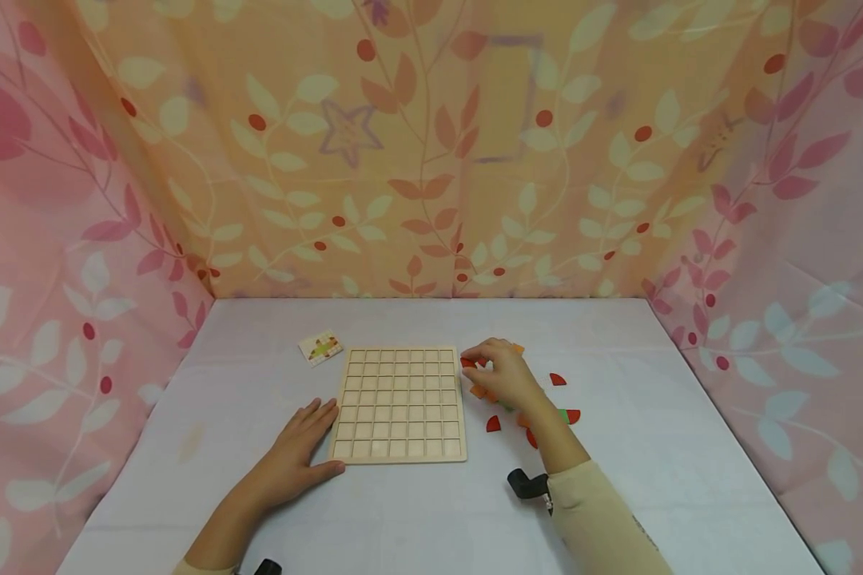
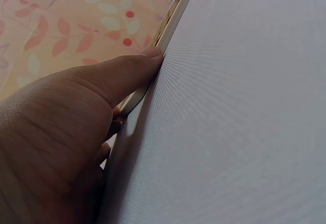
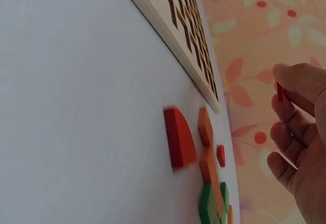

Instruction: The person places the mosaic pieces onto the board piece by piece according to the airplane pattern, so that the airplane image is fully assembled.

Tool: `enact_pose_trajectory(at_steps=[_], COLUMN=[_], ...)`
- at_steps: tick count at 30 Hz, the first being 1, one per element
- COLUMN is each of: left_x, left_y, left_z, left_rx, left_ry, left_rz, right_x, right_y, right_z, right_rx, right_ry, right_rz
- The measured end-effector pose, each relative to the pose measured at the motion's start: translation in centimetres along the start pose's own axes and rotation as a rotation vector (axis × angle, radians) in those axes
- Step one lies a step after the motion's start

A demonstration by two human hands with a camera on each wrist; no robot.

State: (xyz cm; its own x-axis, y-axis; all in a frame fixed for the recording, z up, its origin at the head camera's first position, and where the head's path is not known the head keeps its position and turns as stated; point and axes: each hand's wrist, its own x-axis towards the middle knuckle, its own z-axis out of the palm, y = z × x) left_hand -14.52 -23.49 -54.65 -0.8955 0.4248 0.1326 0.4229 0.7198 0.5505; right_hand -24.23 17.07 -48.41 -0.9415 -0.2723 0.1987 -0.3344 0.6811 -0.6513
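A square wooden grid board lies on the table in the head view. My left hand rests against its lower left corner, fingers along the left side and thumb at the front edge. In the left wrist view the thumb touches the board's edge. Beside the board's upper right side, my right hand pinches a small red piece between thumb and index finger. A red quarter-round piece lies on the table, near orange pieces and green ones.
A small printed picture card lies past the board's upper left corner. Several loose pieces are scattered under and around the right hand, including a red one farther right. Patterned cloth walls enclose the white table.
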Motion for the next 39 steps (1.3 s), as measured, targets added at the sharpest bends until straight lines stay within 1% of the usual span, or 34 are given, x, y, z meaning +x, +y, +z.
enact_pose_trajectory(at_steps=[4, 11, 14, 19, 22, 27, 34, 39], left_x=[0.0, 0.0, 0.0, 0.1, 0.1, 0.2, 0.3, 0.2], left_y=[0.0, 0.0, -0.1, 0.0, 0.0, 0.0, 0.1, 0.0], left_z=[0.0, 0.0, 0.1, 0.0, -0.1, -0.2, -0.2, -0.2], left_rx=[-0.005, 0.011, 0.016, 0.01, 0.011, 0.016, 0.024, 0.02], left_ry=[-0.001, 0.003, 0.012, -0.009, -0.023, -0.028, -0.028, -0.026], left_rz=[0.001, 0.004, 0.011, -0.004, -0.017, -0.018, -0.014, -0.012], right_x=[0.3, 0.8, 0.8, 0.7, 0.8, 0.8, 0.7, 0.8], right_y=[-0.4, -0.5, -0.6, -0.8, -0.7, -0.6, -0.6, -0.6], right_z=[1.3, 3.2, 3.8, 4.5, 4.9, 5.4, 5.7, 5.7], right_rx=[-0.013, -0.038, -0.054, -0.072, -0.081, -0.104, -0.19, -0.193], right_ry=[0.009, 0.038, 0.024, 0.017, 0.013, 0.011, 0.021, 0.018], right_rz=[0.018, 0.035, 0.073, 0.119, 0.121, 0.114, 0.059, 0.055])
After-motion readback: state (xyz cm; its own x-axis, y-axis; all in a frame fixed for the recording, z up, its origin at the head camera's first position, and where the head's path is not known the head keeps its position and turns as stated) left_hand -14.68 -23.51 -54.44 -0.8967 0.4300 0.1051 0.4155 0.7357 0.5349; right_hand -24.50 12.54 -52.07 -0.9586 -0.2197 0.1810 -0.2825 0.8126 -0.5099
